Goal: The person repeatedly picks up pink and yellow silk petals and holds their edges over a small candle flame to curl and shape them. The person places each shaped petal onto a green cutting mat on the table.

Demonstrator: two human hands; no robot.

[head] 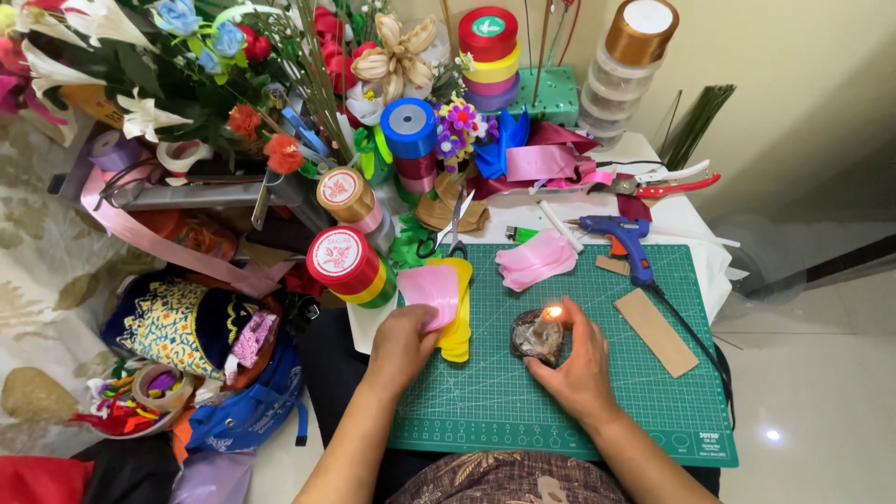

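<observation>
My left hand (403, 343) pinches a pink ribbon petal (430, 291) at the left edge of the green cutting mat (523, 411). Under the petal lies a stack of yellow petals (457, 327). My right hand (581, 362) rests on the mat and steadies a small dark holder (535, 338) with a lit candle stub (551, 315); the flame burns just beside my index finger. A pile of cut pink petals (536, 259) lies at the far side of the mat.
A blue glue gun (623, 238), scissors (455, 224), a green lighter (521, 233), a brown card strip (656, 331) and red cutters (667, 185) lie around the mat. Ribbon spools (347, 261), artificial flowers (187, 65) and bags crowd the left and back.
</observation>
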